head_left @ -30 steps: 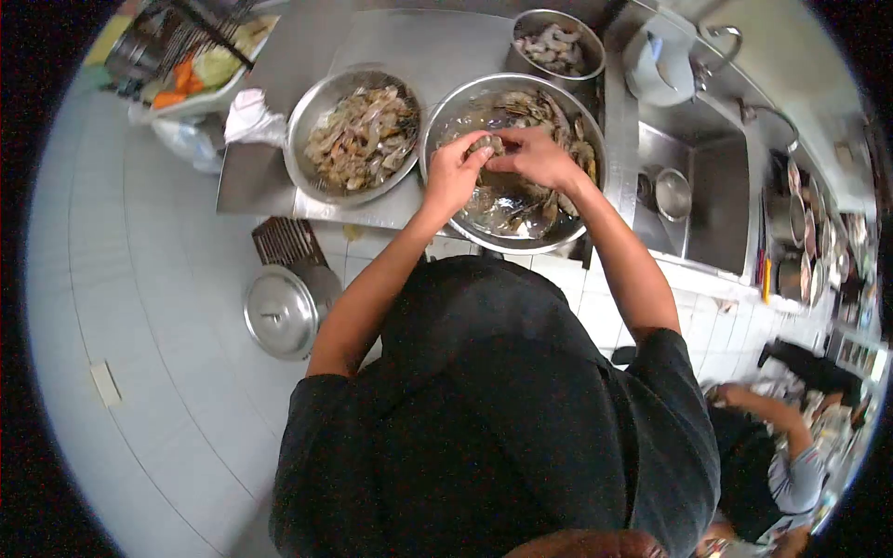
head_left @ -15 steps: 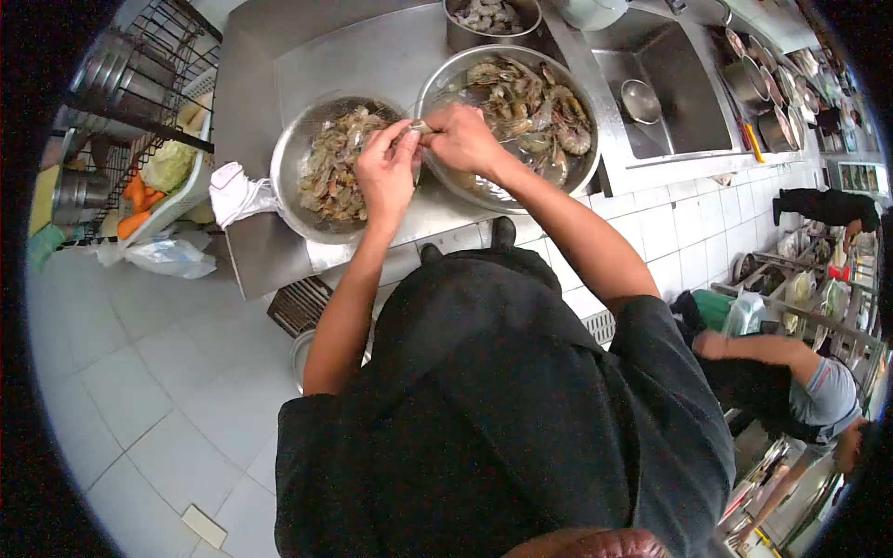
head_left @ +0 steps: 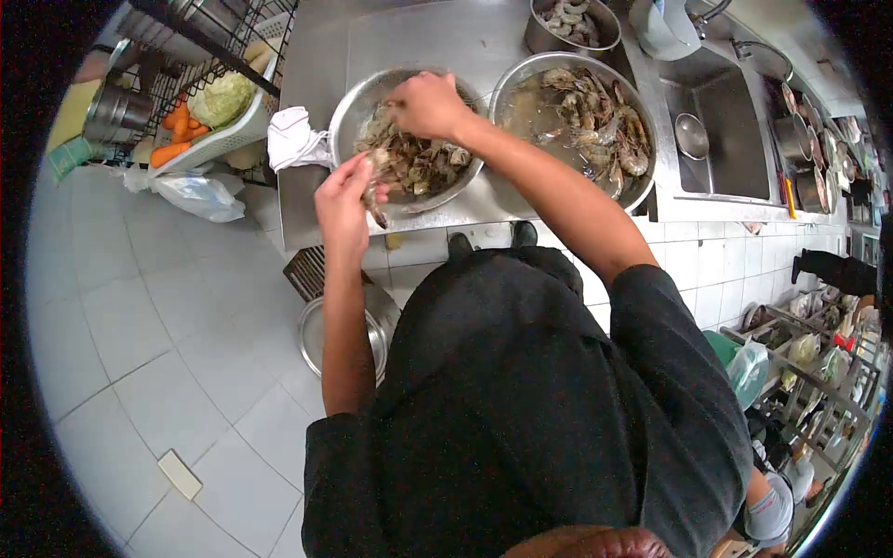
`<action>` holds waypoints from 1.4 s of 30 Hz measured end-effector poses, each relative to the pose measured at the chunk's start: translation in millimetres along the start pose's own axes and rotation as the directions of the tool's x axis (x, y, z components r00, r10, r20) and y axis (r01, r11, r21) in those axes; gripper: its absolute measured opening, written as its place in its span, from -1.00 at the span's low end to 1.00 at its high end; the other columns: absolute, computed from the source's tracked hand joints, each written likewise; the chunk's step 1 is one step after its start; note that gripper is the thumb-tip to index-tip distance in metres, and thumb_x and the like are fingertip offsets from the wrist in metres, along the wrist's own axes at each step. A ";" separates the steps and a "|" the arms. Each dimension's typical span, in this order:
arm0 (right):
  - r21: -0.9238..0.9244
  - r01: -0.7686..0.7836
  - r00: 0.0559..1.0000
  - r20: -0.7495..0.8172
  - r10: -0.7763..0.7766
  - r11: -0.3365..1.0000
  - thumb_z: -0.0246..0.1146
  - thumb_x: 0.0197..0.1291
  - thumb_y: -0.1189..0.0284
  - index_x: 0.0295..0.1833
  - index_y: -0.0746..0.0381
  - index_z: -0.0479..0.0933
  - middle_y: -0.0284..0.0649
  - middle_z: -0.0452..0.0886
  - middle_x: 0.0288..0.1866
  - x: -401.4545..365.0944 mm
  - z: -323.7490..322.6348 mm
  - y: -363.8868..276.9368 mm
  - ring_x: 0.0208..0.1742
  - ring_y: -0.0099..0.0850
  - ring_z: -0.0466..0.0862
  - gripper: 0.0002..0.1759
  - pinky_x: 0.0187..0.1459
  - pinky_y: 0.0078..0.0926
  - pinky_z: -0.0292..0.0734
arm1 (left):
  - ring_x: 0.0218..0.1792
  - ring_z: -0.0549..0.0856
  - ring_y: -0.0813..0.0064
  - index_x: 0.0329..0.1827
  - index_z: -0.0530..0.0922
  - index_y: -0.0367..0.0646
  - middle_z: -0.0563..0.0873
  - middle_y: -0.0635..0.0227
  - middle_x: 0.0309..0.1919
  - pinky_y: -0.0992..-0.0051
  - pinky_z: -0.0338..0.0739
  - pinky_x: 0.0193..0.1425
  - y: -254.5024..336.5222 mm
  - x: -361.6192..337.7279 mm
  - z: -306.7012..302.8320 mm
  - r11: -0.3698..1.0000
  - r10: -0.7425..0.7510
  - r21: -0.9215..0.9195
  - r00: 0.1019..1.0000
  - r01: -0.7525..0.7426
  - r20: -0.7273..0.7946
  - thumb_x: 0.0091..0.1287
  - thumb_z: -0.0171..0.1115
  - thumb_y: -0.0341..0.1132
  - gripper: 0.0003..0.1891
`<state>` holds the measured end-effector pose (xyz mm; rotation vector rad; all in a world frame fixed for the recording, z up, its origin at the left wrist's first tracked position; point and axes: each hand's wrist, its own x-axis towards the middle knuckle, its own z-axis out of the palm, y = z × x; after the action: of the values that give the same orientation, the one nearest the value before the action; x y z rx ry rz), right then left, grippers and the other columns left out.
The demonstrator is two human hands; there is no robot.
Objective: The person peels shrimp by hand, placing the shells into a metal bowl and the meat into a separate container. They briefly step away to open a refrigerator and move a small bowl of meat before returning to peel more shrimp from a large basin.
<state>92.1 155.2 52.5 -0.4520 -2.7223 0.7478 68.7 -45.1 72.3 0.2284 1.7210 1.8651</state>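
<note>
My left hand [head_left: 344, 206] is at the near-left rim of a metal bowl [head_left: 453, 197], pinching a shrimp [head_left: 376, 206] whose tail end hangs down. Inside that bowl lies a heap of shrimp shells and heads [head_left: 420, 167]. My right hand [head_left: 432, 107] reaches over the far side of the heap with its fingers curled down; whatever they hold is hidden. To the right, a second metal bowl [head_left: 503, 86] contains whole shrimp [head_left: 595, 116] in cloudy water. Behind it stands a metal pot [head_left: 547, 42] with peeled-looking shrimp [head_left: 569, 20].
A white cloth [head_left: 294, 139] lies at the counter's left edge. Beyond it, a white basket [head_left: 244, 130] holds carrots and a cabbage. On the right is a sink [head_left: 739, 153] with a ladle [head_left: 691, 137]. Another person's sleeve [head_left: 770, 516] shows at lower right.
My hands, which were together between the two bowls, have separated over the shell bowl. The right hand moved left over the heap. The view has shifted, and the co-worker is lower in it.
</note>
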 end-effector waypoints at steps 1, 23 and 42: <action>-0.086 0.039 0.999 -0.014 -0.040 0.996 0.24 0.05 0.24 -0.09 0.08 0.68 -0.21 0.68 -0.10 -2.6 8.8 4.7 0.04 -0.06 0.58 -0.69 0.13 0.13 0.30 | -0.41 0.68 0.53 0.06 0.55 -0.42 0.71 0.24 -0.27 0.59 0.58 -0.37 -0.2 2.6 -1.0 1.000 0.027 0.016 1.000 -0.027 0.001 0.37 0.23 -0.38 -0.70; 0.533 -0.649 0.674 0.070 0.736 0.544 0.26 0.20 0.20 -0.22 0.28 0.70 0.08 0.66 -0.39 -176.0 -59.8 153.7 -0.30 -0.12 0.69 -0.66 -0.18 -0.23 0.53 | -0.23 0.74 0.16 -0.15 0.69 -0.27 0.74 0.00 -0.32 0.29 0.59 -0.19 -92.1 56.2 243.7 0.491 0.156 0.682 0.825 -0.542 0.544 0.19 0.33 -0.25 -0.72; 0.078 0.035 0.910 -0.415 0.001 0.996 0.21 -0.02 0.53 -0.40 0.31 0.55 -0.01 0.53 -0.41 -102.4 -43.5 60.6 -0.29 -0.03 0.50 -0.93 -0.22 -0.13 0.41 | -0.39 0.52 0.64 -0.26 0.59 -0.31 0.61 0.48 -0.42 0.50 0.43 -0.29 -68.2 26.1 184.7 0.927 -0.034 -0.373 0.999 0.038 0.019 0.49 0.09 -0.20 -0.68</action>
<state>214.0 186.3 37.3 -0.5027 -2.2863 0.6695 159.7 125.8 28.4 0.0552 1.3161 2.1131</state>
